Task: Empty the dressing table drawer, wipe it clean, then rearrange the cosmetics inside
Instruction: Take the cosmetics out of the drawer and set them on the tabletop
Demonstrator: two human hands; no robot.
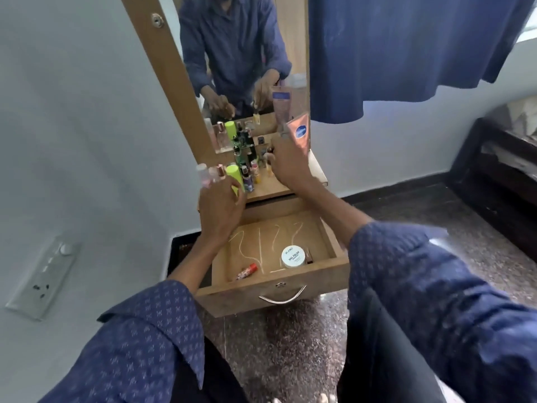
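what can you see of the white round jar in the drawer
The white round jar is a squat tub seen from above, with a white lid printed in dark letters reading NAIL POLISH under a smaller word I cannot read. It looks like plastic, closed and upright. It stands on the wooden floor of the open drawer, towards the front right, beside a small dark item on its right. Pale squiggly marks run near it. No hand touches it.

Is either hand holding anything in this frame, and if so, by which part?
The left hand grips the yellow-green bottle around its lower body. The right hand reaches among the small bottles on the tabletop; whether it holds one cannot be told.
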